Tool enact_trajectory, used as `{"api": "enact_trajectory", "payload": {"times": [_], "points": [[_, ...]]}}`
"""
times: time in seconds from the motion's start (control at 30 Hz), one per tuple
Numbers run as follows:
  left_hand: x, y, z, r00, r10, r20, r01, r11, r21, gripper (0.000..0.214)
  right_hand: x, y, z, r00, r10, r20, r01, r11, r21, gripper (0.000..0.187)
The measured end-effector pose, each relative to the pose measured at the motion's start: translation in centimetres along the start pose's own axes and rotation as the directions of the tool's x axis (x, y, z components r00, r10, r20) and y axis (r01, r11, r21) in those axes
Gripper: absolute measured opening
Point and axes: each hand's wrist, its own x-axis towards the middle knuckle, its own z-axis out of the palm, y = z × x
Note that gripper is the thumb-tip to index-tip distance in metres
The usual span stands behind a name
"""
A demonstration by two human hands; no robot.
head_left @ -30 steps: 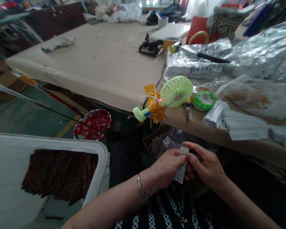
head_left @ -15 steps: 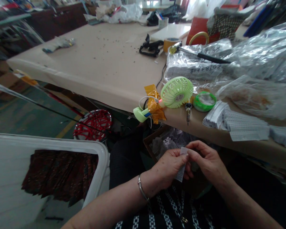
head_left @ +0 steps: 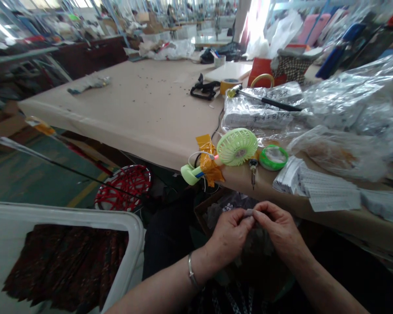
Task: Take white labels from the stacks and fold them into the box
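Note:
My left hand (head_left: 228,235) and my right hand (head_left: 280,231) meet in my lap, below the table's front edge. Both pinch a small white fabric label (head_left: 249,212) between thumbs and fingertips; only its top edge shows, the rest is hidden behind my fingers. A silver bracelet (head_left: 191,274) circles my left wrist. Just behind my hands is an open cardboard box (head_left: 212,209) with grey plastic-wrapped pieces. On the table edge above lie stacks of white labels (head_left: 317,187).
A tan paper-covered table (head_left: 140,104) carries a small green fan (head_left: 237,146) taped at its edge, a green tape roll (head_left: 274,157), a soldering tool (head_left: 253,170) and plastic bags (head_left: 334,100). A white bin (head_left: 124,220) with dark patterned cloth stands at my left, a red wire basket (head_left: 124,187) beyond it.
The view has tilted up. The label, which hung long between my hands, is now drawn in so only its top edge shows at my fingertips. My hands stay together.

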Motion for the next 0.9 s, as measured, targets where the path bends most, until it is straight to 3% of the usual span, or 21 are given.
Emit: {"api": "enact_trajectory", "payload": {"times": [0.17, 0.37, 0.53, 0.9], "points": [[1.6, 0.9, -0.9, 0.973, 0.213, -0.088, -0.193, 0.961, 0.198, 0.016, 1.4, -0.4, -0.2, 0.996, -0.075, -0.057, 0.070, 0.994, -0.079, 0.020], [3.1, 1.6, -1.3, 0.932, 0.354, -0.074, -0.308, 0.885, 0.350, 0.018, 2.4, -1.3, 0.1, 0.973, -0.219, -0.079, 0.204, 0.966, -0.157, 0.017], [3.6, 1.6, -1.2, 0.917, 0.392, -0.072, -0.342, 0.867, 0.363, 0.018, 2.5, -1.6, 0.2, 0.942, -0.314, -0.115, 0.276, 0.925, -0.262, 0.014], [4.1, 1.5, -1.1, 0.910, 0.407, -0.084, -0.351, 0.860, 0.369, 0.019, 3.0, -1.3, -0.1, 0.926, -0.366, -0.094, 0.316, 0.887, -0.337, 0.011]]}}
